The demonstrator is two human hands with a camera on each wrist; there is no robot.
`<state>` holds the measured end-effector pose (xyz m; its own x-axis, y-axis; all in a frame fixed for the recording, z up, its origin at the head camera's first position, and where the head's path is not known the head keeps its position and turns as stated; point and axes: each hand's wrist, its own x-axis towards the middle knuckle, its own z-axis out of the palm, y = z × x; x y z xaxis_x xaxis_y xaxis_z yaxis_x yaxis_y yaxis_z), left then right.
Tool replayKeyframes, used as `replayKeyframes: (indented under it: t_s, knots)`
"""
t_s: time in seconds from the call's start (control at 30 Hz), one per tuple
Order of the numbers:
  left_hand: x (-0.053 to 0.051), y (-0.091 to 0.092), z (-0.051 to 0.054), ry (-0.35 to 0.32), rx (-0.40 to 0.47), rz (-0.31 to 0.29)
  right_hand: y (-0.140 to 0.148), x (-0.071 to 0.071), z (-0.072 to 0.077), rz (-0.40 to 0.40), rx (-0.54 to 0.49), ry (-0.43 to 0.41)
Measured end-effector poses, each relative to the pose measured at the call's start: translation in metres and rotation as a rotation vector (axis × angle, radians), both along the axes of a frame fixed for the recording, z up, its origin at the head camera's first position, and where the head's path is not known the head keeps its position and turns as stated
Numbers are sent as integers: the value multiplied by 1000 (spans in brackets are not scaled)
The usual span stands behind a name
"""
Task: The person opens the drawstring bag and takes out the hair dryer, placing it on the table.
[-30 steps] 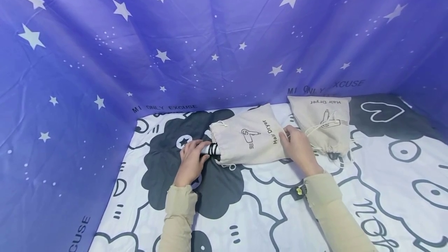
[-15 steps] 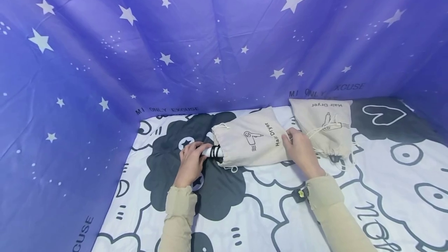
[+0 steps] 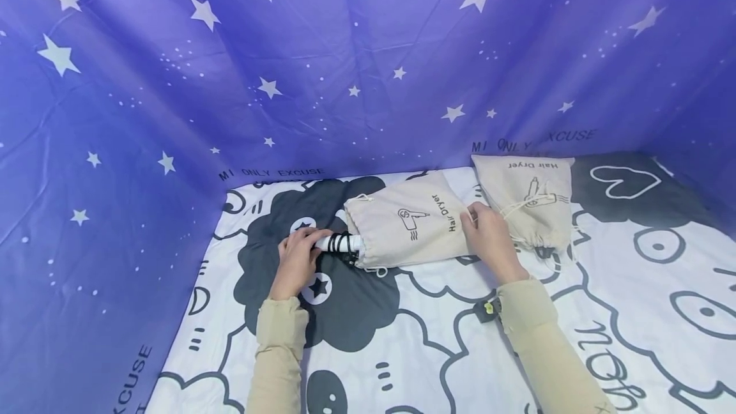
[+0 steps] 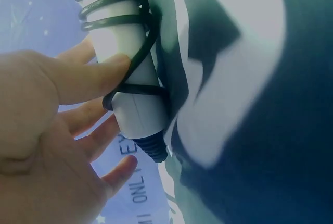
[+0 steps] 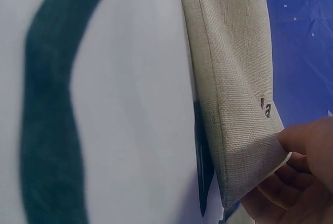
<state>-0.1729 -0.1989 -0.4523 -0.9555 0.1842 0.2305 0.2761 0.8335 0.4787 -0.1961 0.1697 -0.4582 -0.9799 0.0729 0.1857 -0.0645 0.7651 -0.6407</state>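
Observation:
My left hand (image 3: 298, 260) grips a white hair dryer handle (image 3: 339, 244) wound with black cord (image 4: 112, 23). In the left wrist view, the thumb lies across the handle just above its black ribbed cord end (image 4: 152, 148). The rest of the dryer is hidden inside a beige drawstring bag (image 3: 411, 225) printed "Hair Dryer", its mouth facing left. At the bag's closed right end, my right hand (image 3: 489, 238) pinches the cloth between thumb and fingers, as the right wrist view shows.
A second beige "Hair Dryer" bag (image 3: 526, 197) lies just right of the first, its cords loose on top. Both bags lie on a black and white patterned sheet (image 3: 414, 363). A blue star-printed curtain (image 3: 345, 50) rises behind and at the left.
My left hand has moved left, drawing the handle farther out of the bag, so more of the cord windings show. The right hand keeps its hold on the bag's end.

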Motion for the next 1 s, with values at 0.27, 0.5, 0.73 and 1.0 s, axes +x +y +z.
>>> replayKeyframes:
  t_s: [0.27, 0.5, 0.73, 1.0]
  knots:
    - [5, -13, 1, -48, 8, 16, -3, 3, 2, 24, -17, -42]
    - [3, 5, 14, -82, 44, -83, -1, -6, 6, 22, -3, -72]
    - [-1, 25, 16, -94, 3, -178, -6, -16, 9, 30, 11, -27]
    - [4, 20, 10, -26, -16, -174, -6, -22, 4, -13, 5, -11]
